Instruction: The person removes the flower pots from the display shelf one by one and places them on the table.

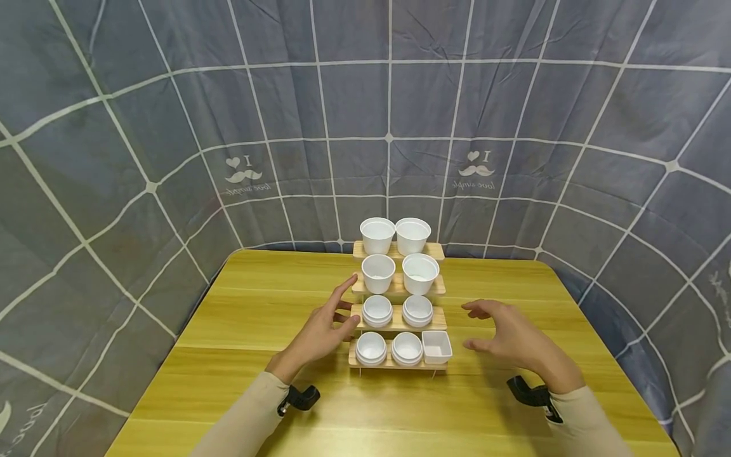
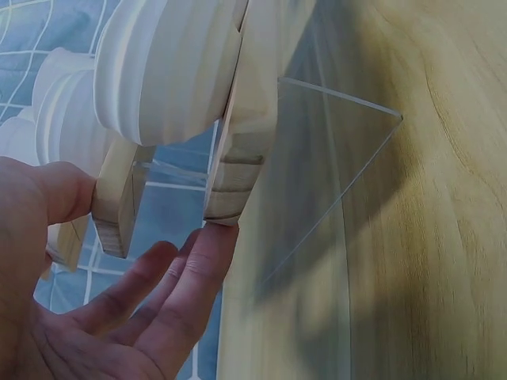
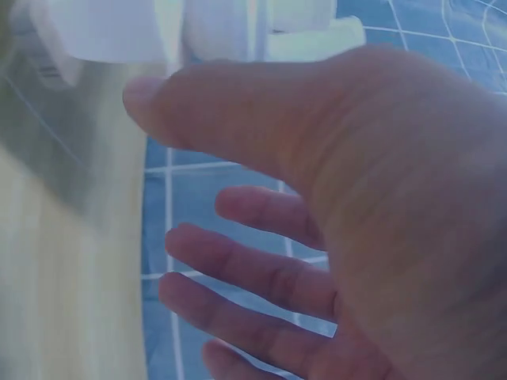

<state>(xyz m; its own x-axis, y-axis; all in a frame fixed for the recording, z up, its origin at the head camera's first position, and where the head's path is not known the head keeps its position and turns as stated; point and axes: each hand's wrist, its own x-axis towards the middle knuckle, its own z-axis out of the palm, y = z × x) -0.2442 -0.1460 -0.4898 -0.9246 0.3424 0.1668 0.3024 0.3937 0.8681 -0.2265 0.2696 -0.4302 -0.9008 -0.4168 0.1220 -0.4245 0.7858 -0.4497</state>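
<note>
A tiered wooden stand point(image 1: 398, 322) holds white cups in rows. Deep round cups point(image 1: 378, 236) occupy its two upper tiers, shorter ribbed cups point(image 1: 371, 349) its two lower ones. At the right end of the front tier sits a square cup point(image 1: 436, 346). My left hand point(image 1: 320, 333) is at the stand's left side; in the left wrist view its thumb point(image 2: 67, 190) and a fingertip point(image 2: 218, 237) touch the ends of two boards point(image 2: 245, 150). My right hand point(image 1: 511, 333) hovers right of the stand, apart from it, fingers spread and holding nothing.
The stand is on a yellow wood-grain table point(image 1: 257, 298). Clear side panels point(image 2: 341, 99) support its boards. A grey curtain point(image 1: 354, 165) with white grid lines hangs behind and on both sides. A black wrist camera point(image 1: 302, 398) is strapped to the left wrist.
</note>
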